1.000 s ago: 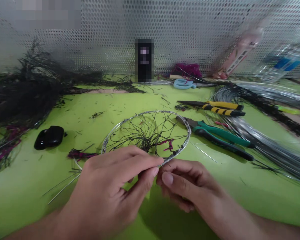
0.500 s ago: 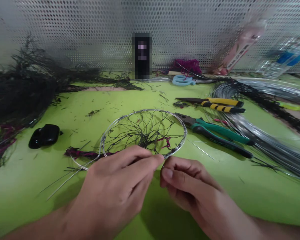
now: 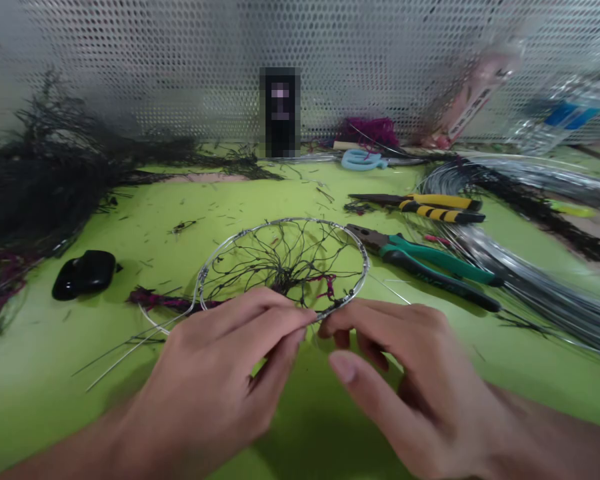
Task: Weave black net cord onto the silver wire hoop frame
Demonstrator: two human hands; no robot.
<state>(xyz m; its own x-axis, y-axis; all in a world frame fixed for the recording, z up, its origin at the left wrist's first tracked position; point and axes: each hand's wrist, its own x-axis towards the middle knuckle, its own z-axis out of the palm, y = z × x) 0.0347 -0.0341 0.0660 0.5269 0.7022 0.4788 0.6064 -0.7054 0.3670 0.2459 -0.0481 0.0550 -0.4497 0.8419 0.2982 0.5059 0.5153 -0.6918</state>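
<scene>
A round wire hoop with a web of thin black strands and a bit of magenta thread inside tilts up off the green table. My left hand pinches its near rim between thumb and fingers. My right hand touches the same stretch of rim with its fingertips, thumb spread away below. A thin loose wire end trails from the hoop toward the left.
Green-handled pliers and yellow-black pliers lie to the right of the hoop. Coils of silver wire fill the right side. A black case, black fibre heap, blue scissors and perforated metal wall surround.
My right hand has opened from a tight pinch, fingers reaching up onto the rim and thumb dropping away. The hoop has shifted slightly left.
</scene>
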